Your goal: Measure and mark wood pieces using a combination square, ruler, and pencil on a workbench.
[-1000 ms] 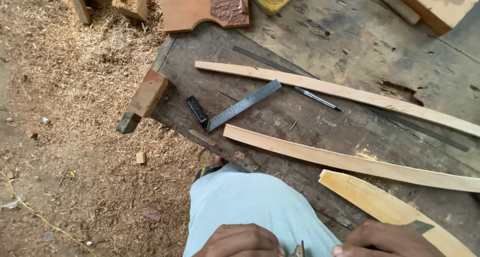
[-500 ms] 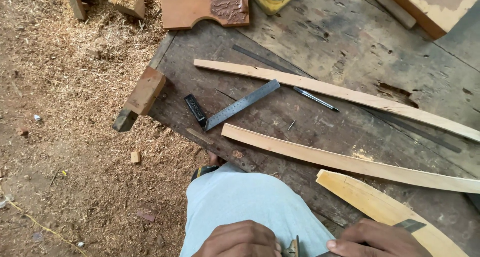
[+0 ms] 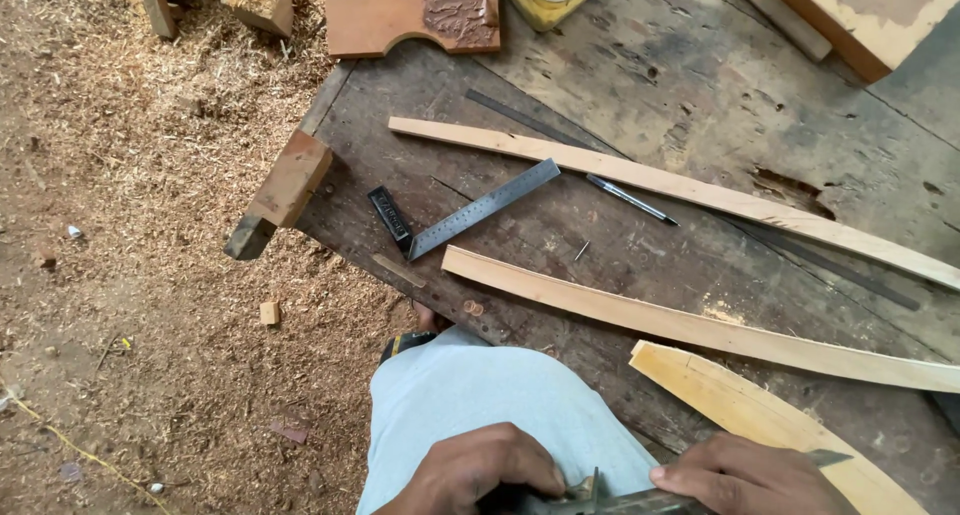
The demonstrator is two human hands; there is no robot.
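light: soft, even daylight | shadows: faint | focus: sharp (no glare)

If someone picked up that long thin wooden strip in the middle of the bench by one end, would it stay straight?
Probably not quite. The wooden strip is long, thin and already curved, so it would likely flex and droop. It looks light for its length, and flat, so unlikely to roll.

Both hands (image 3: 480,475) (image 3: 750,475) grip metal tool (image 3: 610,500) over pale-trousered knee (image 3: 480,395)
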